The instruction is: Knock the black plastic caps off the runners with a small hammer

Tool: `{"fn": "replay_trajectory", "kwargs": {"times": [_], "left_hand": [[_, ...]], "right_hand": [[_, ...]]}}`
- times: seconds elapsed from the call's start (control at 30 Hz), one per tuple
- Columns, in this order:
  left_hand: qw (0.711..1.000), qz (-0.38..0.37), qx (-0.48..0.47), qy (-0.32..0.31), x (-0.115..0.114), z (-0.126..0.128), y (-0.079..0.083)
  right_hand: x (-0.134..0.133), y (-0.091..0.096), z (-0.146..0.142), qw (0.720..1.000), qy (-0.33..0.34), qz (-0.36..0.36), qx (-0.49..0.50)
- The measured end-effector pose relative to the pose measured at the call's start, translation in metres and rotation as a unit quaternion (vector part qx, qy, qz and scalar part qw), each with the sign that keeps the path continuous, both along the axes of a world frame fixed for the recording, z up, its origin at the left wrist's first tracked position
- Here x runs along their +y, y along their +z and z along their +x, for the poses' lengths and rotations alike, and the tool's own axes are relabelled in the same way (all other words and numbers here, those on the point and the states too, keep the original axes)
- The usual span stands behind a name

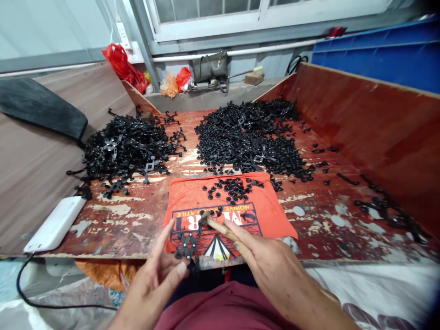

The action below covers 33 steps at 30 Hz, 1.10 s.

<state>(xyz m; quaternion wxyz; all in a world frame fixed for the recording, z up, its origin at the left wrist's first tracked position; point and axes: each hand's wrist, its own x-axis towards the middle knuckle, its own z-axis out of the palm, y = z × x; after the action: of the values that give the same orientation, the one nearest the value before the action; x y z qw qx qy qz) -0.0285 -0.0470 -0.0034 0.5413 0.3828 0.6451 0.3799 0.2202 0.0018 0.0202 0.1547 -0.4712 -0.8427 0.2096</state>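
Observation:
My left hand [161, 275] is at the front edge of the table, its thumb and fingers curled about a small black jointed bracket [186, 246] with shiny rivets. In my right hand [271, 261] is a slim wooden-handled hammer [225, 229], its small dark head over the orange cloth just above and right of the bracket. The orange cloth [278, 215] with printed lettering lies flat between my hands. A loose cluster of small black round-headed pegs [235, 189] rests on its far part, and a few more lie close to the hammer head.
At left stands a heap of black jointed brackets [127, 144]; a larger heap of black pegs [247, 135] sits at the back centre. Wooden boards [371, 142] wall the worn red table. A white device [57, 224] with a black cable lies at the left edge.

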Motion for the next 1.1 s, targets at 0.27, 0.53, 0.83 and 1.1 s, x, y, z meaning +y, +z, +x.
{"fn": "replay_trajectory", "kwargs": {"times": [0.27, 0.53, 0.83, 1.1], "left_hand": [[0.988, 0.013, -0.067, 0.142, 0.013, 0.016, 0.007], [0.98, 0.056, 0.191, -0.022, 0.051, -0.015, 0.008], [0.839, 0.127, 0.504, -0.16, 0.069, -0.046, 0.006], [0.992, 0.025, 0.087, 0.092, 0.022, -0.078, 0.001]], "right_hand": [[0.0, -0.008, -0.003, 0.999, -0.022, -0.007, -0.03], [0.001, -0.008, -0.003, 0.997, -0.049, -0.063, 0.009], [0.022, 0.005, -0.015, 0.997, -0.053, -0.036, 0.032], [0.053, 0.003, -0.094, 0.993, 0.009, 0.061, -0.099]]}}
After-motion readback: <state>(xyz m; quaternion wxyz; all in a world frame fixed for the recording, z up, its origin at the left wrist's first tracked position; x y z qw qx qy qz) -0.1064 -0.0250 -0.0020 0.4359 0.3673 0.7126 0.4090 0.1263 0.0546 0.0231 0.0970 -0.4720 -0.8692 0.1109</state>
